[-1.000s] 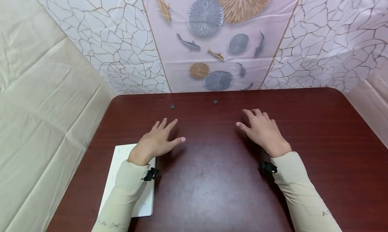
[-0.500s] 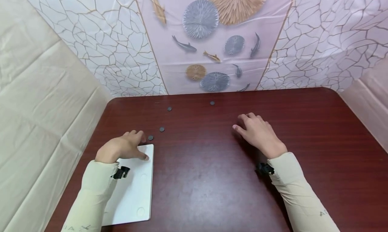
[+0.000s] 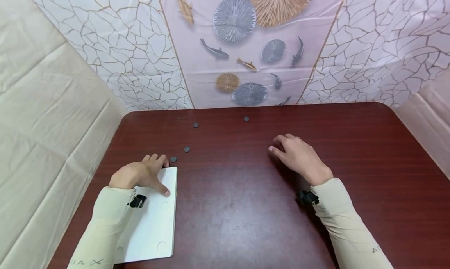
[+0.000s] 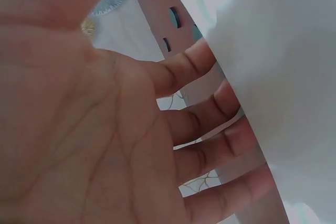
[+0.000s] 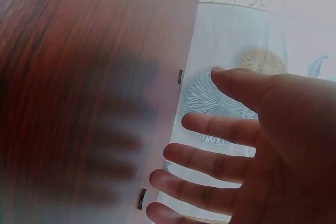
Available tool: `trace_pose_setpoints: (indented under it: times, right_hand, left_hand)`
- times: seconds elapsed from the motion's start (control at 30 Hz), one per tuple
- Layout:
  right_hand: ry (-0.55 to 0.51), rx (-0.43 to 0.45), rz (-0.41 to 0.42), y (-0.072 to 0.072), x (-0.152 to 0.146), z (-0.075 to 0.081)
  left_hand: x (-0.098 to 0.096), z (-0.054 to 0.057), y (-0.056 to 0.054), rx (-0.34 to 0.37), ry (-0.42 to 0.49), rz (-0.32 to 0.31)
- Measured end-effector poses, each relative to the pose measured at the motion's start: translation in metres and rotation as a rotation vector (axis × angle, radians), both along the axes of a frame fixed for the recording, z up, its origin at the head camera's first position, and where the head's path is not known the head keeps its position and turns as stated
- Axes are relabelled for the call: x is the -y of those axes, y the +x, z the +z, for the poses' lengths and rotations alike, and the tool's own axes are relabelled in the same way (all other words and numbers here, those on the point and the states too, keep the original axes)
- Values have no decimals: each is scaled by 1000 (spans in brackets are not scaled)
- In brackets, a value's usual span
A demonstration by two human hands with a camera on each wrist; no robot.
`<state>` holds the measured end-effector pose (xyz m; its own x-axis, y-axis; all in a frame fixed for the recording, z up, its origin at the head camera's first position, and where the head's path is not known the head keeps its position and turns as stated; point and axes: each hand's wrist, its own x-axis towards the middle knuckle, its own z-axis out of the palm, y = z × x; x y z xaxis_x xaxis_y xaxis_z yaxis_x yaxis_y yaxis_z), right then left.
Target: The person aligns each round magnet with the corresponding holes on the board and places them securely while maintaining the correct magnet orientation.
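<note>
A thin white rectangular board (image 3: 154,222) with shallow round marks near its corners lies at the table's left front. My left hand (image 3: 140,173) is at its far end, thumb over the top face and fingers bent at the far edge. In the left wrist view the fingertips (image 4: 226,98) pass out of sight at the edge of the board (image 4: 273,56). Just beyond the hand is a small dark disc (image 3: 174,159), with another dark disc (image 3: 187,149) close by. My right hand (image 3: 299,157) hovers over the right half of the table, fingers loosely bent, holding nothing.
Toward the back of the brown table (image 3: 239,206) lie two more small dark discs, a left one (image 3: 195,125) and a right one (image 3: 246,119). A patterned cloth backdrop (image 3: 253,66) rises behind the table, and a cream cloth (image 3: 52,124) hangs along the left.
My left hand has moved left and back to the white board's far edge, uncovering two discs, and its thumb has come down over the board. The right hand has barely shifted, its fingers bending slightly.
</note>
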<state>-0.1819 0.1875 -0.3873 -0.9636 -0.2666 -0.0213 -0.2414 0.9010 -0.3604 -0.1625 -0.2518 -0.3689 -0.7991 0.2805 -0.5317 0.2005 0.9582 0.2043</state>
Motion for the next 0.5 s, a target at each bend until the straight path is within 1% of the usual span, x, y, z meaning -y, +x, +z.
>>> trace_pose_setpoints:
  times: [0.23, 0.4, 0.5]
  right_hand:
    - [-4, -2, 7, 0, 3, -2]
    - [-5, 14, 13, 1, 5, 0]
    - [-12, 25, 19, 2, 5, 0]
  left_hand:
    - [4, 2, 2, -4, 13, -5]
    - [6, -2, 1, -11, 33, -20]
    - [7, -5, 1, -30, 48, -31]
